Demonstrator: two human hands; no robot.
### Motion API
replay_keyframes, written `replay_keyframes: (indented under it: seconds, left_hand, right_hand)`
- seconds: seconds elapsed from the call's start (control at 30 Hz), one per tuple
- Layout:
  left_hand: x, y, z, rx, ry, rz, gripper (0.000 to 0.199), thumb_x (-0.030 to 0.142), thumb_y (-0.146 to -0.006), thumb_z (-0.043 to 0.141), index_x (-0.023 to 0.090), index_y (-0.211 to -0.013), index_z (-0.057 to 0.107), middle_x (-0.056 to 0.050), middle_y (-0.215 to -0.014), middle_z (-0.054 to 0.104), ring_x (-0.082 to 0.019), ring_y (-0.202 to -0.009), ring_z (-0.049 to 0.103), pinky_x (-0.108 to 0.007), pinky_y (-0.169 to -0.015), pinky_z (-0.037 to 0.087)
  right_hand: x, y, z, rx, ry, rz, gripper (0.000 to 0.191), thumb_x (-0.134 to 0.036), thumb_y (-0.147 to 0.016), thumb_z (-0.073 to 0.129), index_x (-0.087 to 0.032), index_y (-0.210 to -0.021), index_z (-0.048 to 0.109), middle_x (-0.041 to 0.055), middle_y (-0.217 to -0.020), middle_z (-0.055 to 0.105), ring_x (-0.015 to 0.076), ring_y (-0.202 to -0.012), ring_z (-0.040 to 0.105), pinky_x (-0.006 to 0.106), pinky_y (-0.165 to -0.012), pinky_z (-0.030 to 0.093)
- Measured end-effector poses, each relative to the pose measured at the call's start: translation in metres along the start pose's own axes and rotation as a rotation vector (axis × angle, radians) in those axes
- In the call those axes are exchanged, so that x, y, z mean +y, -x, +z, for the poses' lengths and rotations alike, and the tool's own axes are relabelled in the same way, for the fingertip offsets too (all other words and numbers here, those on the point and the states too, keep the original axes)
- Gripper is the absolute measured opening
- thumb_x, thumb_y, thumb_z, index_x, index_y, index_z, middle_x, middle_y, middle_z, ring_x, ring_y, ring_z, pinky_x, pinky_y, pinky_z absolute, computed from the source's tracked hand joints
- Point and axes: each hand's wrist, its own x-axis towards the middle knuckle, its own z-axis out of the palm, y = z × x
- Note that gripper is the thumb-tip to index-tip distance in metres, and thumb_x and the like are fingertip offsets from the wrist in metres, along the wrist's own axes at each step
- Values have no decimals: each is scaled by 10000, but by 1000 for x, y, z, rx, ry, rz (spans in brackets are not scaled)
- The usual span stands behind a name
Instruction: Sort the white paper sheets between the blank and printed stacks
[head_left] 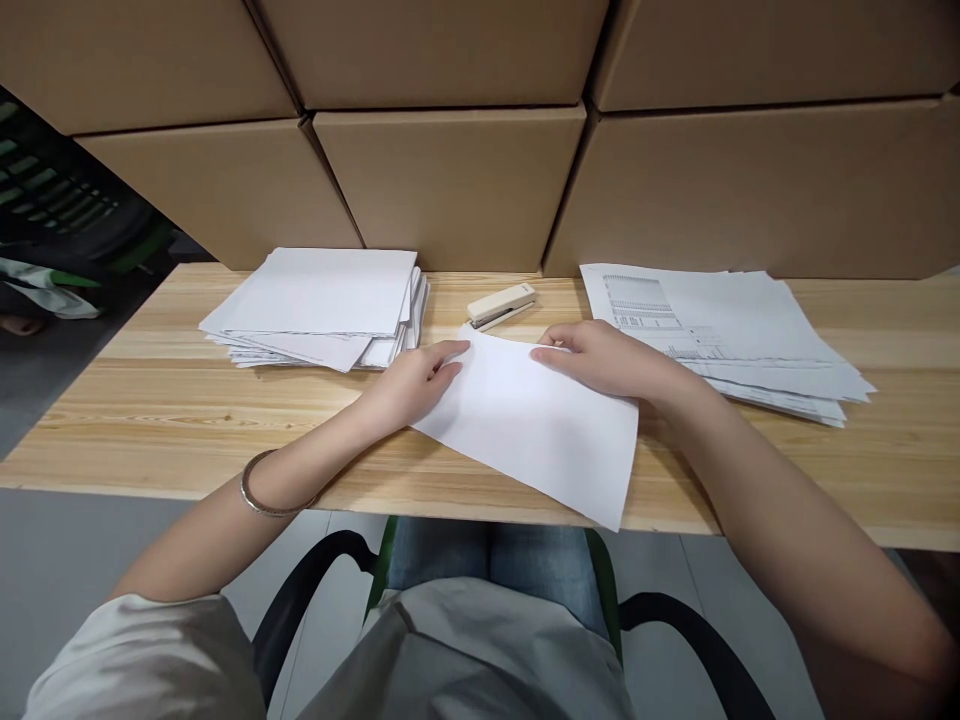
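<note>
A blank white sheet of paper lies tilted in front of me, its near right corner reaching past the table's front edge. My left hand grips its left edge, thumb on top and fingers close by. On the far edge, my right hand holds the same paper between thumb and fingers. Whether it is one sheet or a few together, I cannot tell. Just beyond the paper rests a cream stapler, touched by neither hand.
A thick stack of white paper sits at the back left. Printed sheets lie fanned out at the back right. Stacked cardboard boxes form a wall behind the wooden table. Chair armrests flank my lap below the table edge.
</note>
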Motion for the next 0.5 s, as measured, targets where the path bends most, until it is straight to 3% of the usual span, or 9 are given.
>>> replay_keyframes:
  seconds: [0.2,0.33,0.5]
  left_hand:
    - [-3,-3,2,30,-14,44,468,342,-999,444,211,-1409,627,-75,-1127,769,-232,-937,702,-342,-903,517]
    - [1,-5,3,85,-139,84,464,309,-1000,464,171,-1427,581,-106,-1097,749,-260,-989,708,-367,-922,527]
    - [11,-8,8,147,-315,107,615,343,-966,536,137,-1529,400,-183,-1373,568,-297,-1032,688,-427,-854,567]
  right_hand:
    - [-5,3,-3,36,-81,88,302,-427,-946,523,-205,-742,543,16,-782,628,159,-678,573,283,-555,337]
    - [-1,1,-5,16,-201,171,306,-413,-922,566,-204,-705,513,10,-729,597,146,-616,542,280,-529,330]
    - [4,-5,-3,-4,-232,212,294,-407,-920,584,-202,-715,533,21,-738,622,151,-610,553,278,-526,352]
